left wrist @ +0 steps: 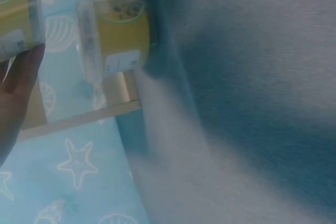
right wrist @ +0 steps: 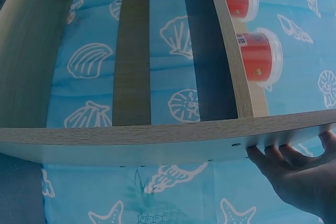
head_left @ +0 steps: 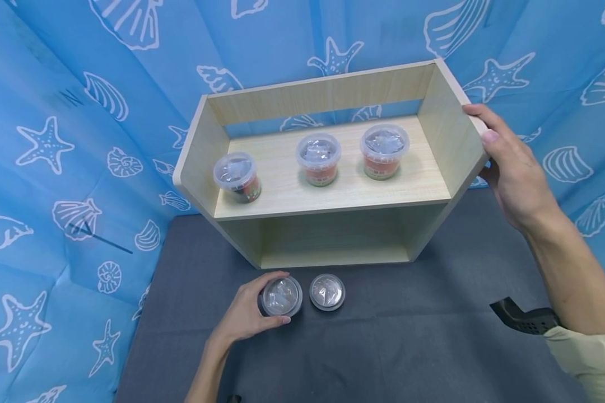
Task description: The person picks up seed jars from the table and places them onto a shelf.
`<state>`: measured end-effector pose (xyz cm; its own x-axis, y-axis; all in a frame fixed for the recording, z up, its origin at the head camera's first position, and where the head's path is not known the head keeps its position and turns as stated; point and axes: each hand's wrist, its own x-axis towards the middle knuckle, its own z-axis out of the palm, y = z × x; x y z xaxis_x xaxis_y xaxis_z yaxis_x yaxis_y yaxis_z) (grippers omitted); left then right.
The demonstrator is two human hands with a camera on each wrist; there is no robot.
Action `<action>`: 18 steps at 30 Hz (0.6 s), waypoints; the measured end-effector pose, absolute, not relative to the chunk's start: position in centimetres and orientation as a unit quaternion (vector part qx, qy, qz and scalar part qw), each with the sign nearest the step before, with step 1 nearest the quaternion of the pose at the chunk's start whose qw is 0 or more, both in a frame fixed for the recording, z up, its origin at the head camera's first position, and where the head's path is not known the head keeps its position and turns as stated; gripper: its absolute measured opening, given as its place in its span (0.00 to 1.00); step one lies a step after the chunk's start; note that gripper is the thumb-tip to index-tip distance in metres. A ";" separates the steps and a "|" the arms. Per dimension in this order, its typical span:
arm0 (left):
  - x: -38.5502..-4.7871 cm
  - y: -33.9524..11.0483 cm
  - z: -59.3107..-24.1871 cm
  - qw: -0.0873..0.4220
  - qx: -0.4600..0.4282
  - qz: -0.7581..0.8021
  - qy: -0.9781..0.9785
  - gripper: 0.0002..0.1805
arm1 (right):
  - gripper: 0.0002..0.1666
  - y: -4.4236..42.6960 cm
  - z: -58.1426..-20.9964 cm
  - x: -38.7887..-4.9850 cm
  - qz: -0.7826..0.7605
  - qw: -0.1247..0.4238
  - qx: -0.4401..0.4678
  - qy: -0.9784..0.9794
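Observation:
My left hand [head_left: 247,313] grips a small round tub [head_left: 282,295] with a clear lid, thumb on one side and fingers on the other. The left wrist view shows this tub [left wrist: 20,22] with a yellow label, held above the table. Beside it, a second yellow-labelled tub [left wrist: 122,38] stands on the table; from the head view mainly its lid [head_left: 327,291] shows. My right hand [head_left: 521,173] holds the right side panel of a pale wooden two-tier shelf [head_left: 333,201] near its upper end. Its thumb lies on the panel's edge, with fingers against the outer face.
Three red-labelled tubs stand on the upper board: a left one [head_left: 238,176], a middle one [head_left: 319,159] and a right one [head_left: 384,151]. A dark cloth [head_left: 383,347] covers the table. Behind and at left hangs a blue shell-print curtain [head_left: 45,184].

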<state>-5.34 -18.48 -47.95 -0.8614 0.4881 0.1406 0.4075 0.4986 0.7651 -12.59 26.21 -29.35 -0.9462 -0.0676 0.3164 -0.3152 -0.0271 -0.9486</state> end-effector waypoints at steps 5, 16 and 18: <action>-6.7 -18.5 -47.9 0.027 0.246 0.426 0.870 0.46 | 0.28 26.3 -29.4 -12.6 0.702 0.086 0.137 -0.694; -9.6 -18.4 -48.4 -0.031 0.224 0.429 0.875 0.45 | 0.28 26.5 -29.4 -12.5 0.709 0.077 0.139 -0.687; -10.0 -18.2 -48.6 -0.037 0.214 0.429 0.877 0.45 | 0.28 26.6 -29.4 -12.5 0.710 0.074 0.136 -0.687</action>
<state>-10.03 -18.22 -48.64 -0.9055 0.3440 0.2487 0.4074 0.5401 0.7364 -12.47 26.62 -29.36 -0.9520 -0.0819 0.2948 -0.2920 -0.0453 -0.9554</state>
